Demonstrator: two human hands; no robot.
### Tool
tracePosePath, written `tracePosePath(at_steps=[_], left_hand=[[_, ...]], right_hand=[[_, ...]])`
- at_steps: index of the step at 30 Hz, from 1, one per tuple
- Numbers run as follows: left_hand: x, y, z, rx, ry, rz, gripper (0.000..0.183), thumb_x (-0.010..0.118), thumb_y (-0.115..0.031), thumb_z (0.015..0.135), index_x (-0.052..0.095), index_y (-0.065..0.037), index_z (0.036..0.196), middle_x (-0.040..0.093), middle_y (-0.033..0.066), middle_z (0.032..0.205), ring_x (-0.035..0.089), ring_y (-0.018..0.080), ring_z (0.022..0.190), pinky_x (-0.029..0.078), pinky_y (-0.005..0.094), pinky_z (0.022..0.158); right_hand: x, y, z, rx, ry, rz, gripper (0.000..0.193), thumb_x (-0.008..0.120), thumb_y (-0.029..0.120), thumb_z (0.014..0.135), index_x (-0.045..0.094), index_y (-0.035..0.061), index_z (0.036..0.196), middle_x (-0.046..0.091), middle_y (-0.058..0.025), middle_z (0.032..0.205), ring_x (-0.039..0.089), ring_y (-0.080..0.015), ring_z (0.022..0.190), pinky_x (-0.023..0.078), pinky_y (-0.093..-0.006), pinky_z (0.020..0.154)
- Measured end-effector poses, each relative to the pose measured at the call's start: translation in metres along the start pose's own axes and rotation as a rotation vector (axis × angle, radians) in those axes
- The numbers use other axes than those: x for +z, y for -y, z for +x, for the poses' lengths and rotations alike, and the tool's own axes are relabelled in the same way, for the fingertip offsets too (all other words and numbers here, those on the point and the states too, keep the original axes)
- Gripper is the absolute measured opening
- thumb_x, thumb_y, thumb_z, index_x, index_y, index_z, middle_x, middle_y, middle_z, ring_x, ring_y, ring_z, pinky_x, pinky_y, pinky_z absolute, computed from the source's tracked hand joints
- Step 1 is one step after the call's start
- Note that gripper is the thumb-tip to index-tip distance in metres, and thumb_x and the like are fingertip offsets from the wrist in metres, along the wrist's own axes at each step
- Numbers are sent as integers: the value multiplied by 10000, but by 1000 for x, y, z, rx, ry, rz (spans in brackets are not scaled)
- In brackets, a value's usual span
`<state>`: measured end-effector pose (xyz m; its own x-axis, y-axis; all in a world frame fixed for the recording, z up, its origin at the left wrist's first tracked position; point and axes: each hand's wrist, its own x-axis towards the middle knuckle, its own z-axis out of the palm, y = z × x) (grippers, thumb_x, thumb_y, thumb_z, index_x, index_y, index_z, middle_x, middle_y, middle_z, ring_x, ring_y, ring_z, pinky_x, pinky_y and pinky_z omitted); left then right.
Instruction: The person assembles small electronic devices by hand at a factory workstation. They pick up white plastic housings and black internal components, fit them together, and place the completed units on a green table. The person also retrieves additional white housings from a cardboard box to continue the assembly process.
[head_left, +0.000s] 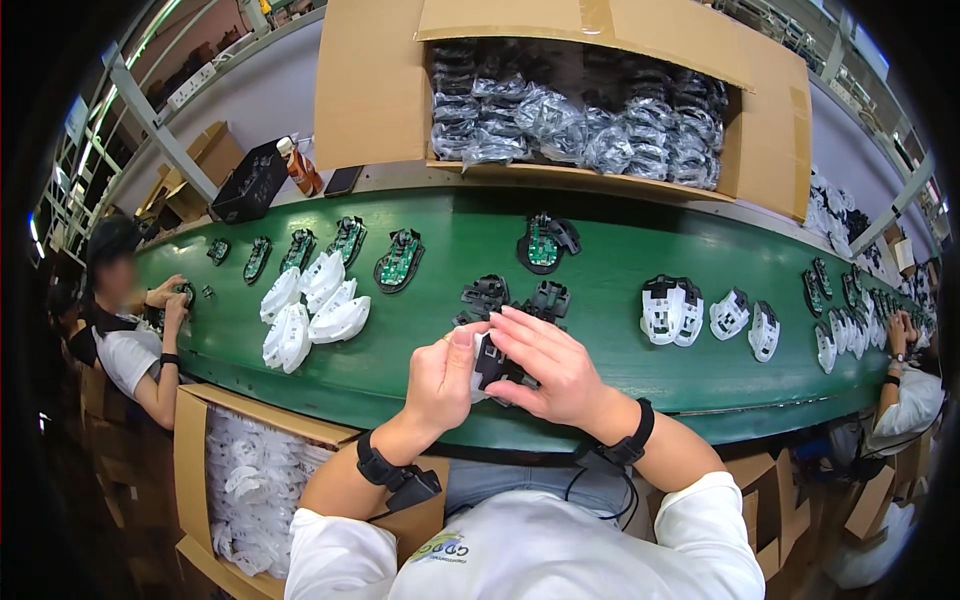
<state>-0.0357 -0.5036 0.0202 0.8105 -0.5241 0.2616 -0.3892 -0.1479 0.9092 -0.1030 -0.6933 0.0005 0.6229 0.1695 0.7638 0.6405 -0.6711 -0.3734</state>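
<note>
My left hand (442,378) and my right hand (562,376) are both closed around a white and black computer mouse shell (487,362) near the belt's front edge. The fingers cover much of it. Just beyond my fingertips lie black plastic mouse parts (486,294), partly hidden by my right hand. Farther off, a black mouse base with a green circuit board (542,243) has a black piece leaning on its right side. White mouse shells (341,316) are heaped to the left, beside another circuit-board base (400,260). Black-and-white shells (672,310) lie to the right.
A green conveyor belt (600,385) runs across. Behind it stands an open carton (780,120) of bagged black parts. Another carton (192,470) with bagged white parts sits at front left. A bottle (300,168) stands near a black bin (250,182). Co-workers work at both sides.
</note>
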Motion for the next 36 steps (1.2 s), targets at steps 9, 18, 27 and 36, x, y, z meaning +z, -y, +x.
tracePosePath(at_steps=[9, 18, 27, 36], left_hand=[[-2, 2, 4, 223, 205, -41, 676, 602, -141, 933, 357, 102, 1515, 732, 170, 941, 729, 235, 774, 550, 321, 717], [15, -7, -10, 375, 83, 283, 1121, 901, -328, 704, 292, 95, 1544, 733, 158, 890, 749, 290, 723, 588, 349, 650], [-2, -2, 6, 797, -137, 390, 334, 752, -210, 881, 696, -29, 1156, 674, 54, 841, 612, 246, 690, 477, 379, 723], [-6, -2, -1, 366, -42, 79, 145, 684, -172, 960, 715, -31, 944, 654, 65, 753, 551, 224, 654, 430, 338, 692]], right_hand=[[-2, 4, 3, 300, 94, 443, 816, 904, 259, 768, 498, -8, 1425, 544, -215, 1449, 587, -376, 1291, 512, -412, 1061], [-1, -1, -7, 841, 265, 846, 490, 939, 78, 704, 640, -11, 1082, 707, -26, 918, 634, -77, 853, 545, -286, 731], [2, 14, -4, 376, -144, 770, 476, 817, 108, 837, 655, 5, 1273, 713, -173, 1206, 705, -317, 1109, 572, -375, 958], [-4, 13, -4, 318, -25, 445, 175, 777, 139, 888, 748, 16, 1009, 753, -133, 849, 731, -270, 709, 569, -349, 632]])
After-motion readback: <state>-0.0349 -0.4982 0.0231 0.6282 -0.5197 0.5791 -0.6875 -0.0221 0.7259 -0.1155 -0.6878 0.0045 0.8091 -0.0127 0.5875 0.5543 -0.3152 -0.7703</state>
